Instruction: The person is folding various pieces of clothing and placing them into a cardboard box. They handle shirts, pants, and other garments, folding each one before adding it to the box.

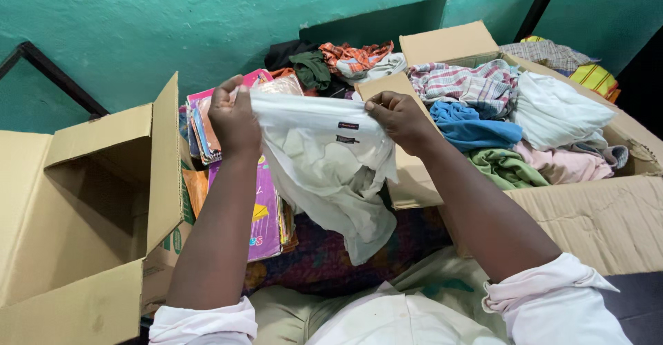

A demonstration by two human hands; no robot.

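A white garment [324,158] hangs in front of me, stretched by its top edge between both hands. My left hand [233,118] grips its left corner. My right hand [399,118] pinches the right corner, near two small dark labels on the cloth. The rest of the garment droops loosely toward my lap. Both sleeves are white and rolled up.
An open cardboard box [90,207] stands on the left. Another cardboard box [601,214] on the right holds several crumpled clothes. Colourful flat packets [266,221] lie stacked behind the garment. More clothes [345,62] are piled against the teal wall [173,20].
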